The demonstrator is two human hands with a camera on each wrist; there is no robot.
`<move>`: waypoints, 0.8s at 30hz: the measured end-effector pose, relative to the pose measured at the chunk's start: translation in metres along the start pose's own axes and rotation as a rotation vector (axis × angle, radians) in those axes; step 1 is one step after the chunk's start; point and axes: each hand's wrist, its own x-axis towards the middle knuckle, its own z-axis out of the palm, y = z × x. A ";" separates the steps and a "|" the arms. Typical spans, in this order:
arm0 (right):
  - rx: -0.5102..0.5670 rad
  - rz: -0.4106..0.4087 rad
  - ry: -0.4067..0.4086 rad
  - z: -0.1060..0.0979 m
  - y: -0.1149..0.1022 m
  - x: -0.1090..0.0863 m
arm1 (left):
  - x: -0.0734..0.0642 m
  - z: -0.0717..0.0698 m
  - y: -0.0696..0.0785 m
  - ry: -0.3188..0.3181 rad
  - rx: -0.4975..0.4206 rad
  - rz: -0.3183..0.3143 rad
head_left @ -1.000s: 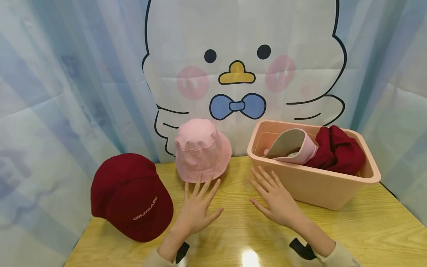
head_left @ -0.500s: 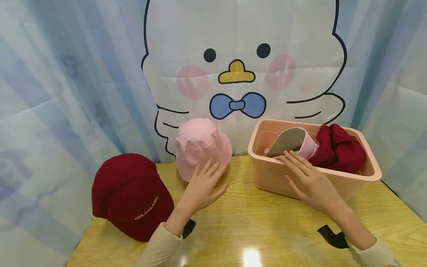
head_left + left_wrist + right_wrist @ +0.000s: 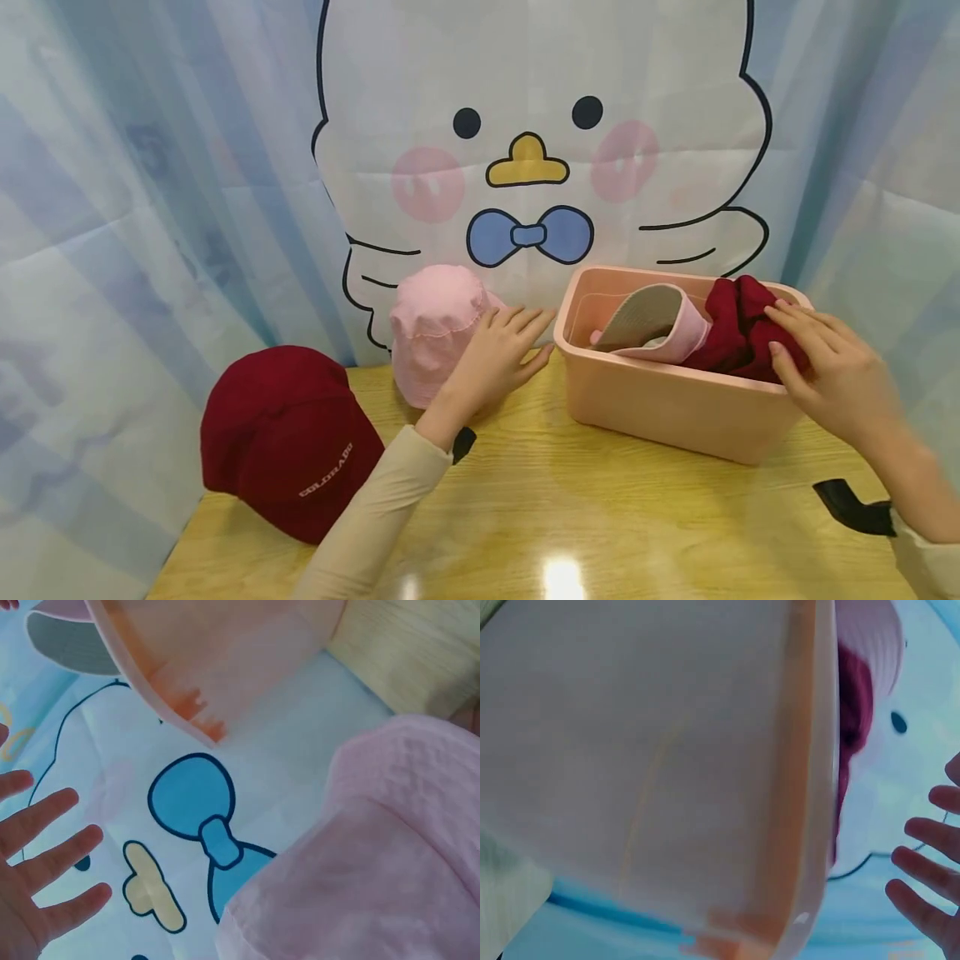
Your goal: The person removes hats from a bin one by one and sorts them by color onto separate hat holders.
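A peach-coloured plastic bin (image 3: pixel 675 412) stands on the table at the right. Inside it lie a pale pink cap (image 3: pixel 690 333) with its light lining showing and a maroon cap (image 3: pixel 723 329), partly covered by my right hand. My right hand (image 3: pixel 843 375) is over the bin's right end, fingers extended; the right wrist view shows the fingers (image 3: pixel 926 870) spread beside the rim. Near the bin's left end hovers my left hand (image 3: pixel 498 358), fingers straight and holding nothing. It partly hides a pink bucket hat (image 3: pixel 435 325). In the left wrist view, that hat's brim (image 3: pixel 412 772) appears close by.
A maroon cap (image 3: pixel 292 442) lettered COLORADO sits on the table's left side, partly behind my left sleeve (image 3: pixel 382 508). Behind everything hangs a curtain (image 3: pixel 525 83) printed with a white cartoon figure. The wooden tabletop (image 3: pixel 585 500) runs across the front.
My right hand has moved right, from beside the bin's left front to over its right end. My left hand has shifted right and farther back, toward the bin's left end. The hats stay in place.
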 end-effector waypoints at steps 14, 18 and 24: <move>-0.012 0.387 -0.307 0.010 0.041 -0.026 | 0.063 0.027 0.045 -0.047 0.083 0.088; 0.046 0.435 -0.349 0.010 0.042 -0.028 | 0.078 0.030 0.062 0.020 0.119 0.120; 0.067 0.453 -0.385 0.010 0.042 -0.029 | 0.104 0.035 0.087 0.059 0.224 0.199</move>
